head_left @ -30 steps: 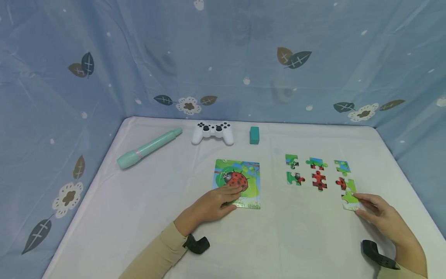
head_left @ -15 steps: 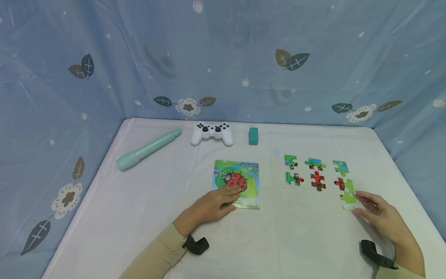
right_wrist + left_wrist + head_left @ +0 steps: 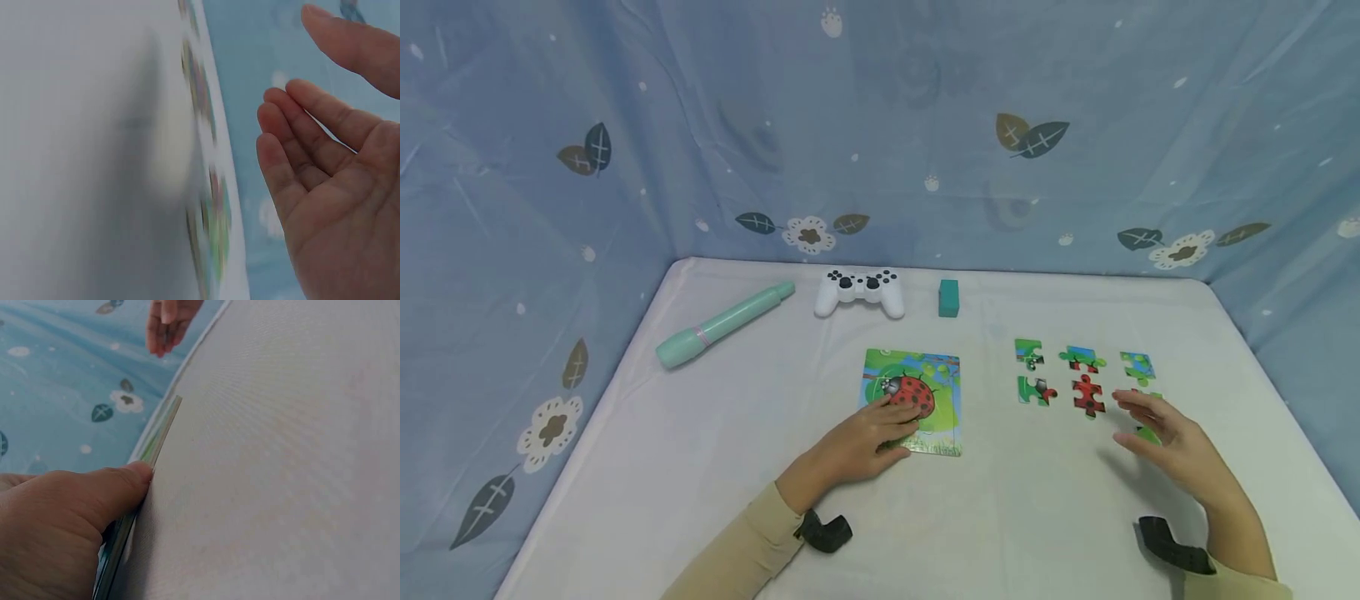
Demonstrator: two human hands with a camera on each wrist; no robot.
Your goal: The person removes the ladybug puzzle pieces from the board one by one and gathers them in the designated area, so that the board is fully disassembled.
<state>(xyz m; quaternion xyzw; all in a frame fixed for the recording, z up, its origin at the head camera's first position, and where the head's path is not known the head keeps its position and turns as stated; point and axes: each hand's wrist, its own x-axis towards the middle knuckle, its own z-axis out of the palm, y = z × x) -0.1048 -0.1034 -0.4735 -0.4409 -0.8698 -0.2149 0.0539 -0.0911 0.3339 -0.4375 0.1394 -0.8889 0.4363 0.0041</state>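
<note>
My left hand (image 3: 867, 439) rests on a square ladybug puzzle board (image 3: 940, 425), its fingers lying over the picture. In the left wrist view the thumb (image 3: 119, 490) touches the board's edge (image 3: 165, 428). My right hand (image 3: 1172, 442) hovers over the table with fingers apart and nothing between them, as the right wrist view also shows. Beneath and behind it lie loose jigsaw pieces, two of them partly hidden by the hand. A red piece with black dots (image 3: 1087, 396) lies left of its fingertips. Above that are a blue-green piece (image 3: 1081, 357) and a corner piece (image 3: 1137, 364).
Two green pieces, one upper (image 3: 1028, 352) and one lower (image 3: 1033, 390), form the left column. A white game controller (image 3: 860, 292) and a teal block (image 3: 948, 297) stand at the back. A mint-green tube-shaped object (image 3: 726, 325) lies at the left. Blue patterned cloth (image 3: 910, 125) surrounds the white table.
My right hand has let go of the lower-right green puzzle piece, lifted, and moved left over the pieces. The left hand stays on the puzzle board.
</note>
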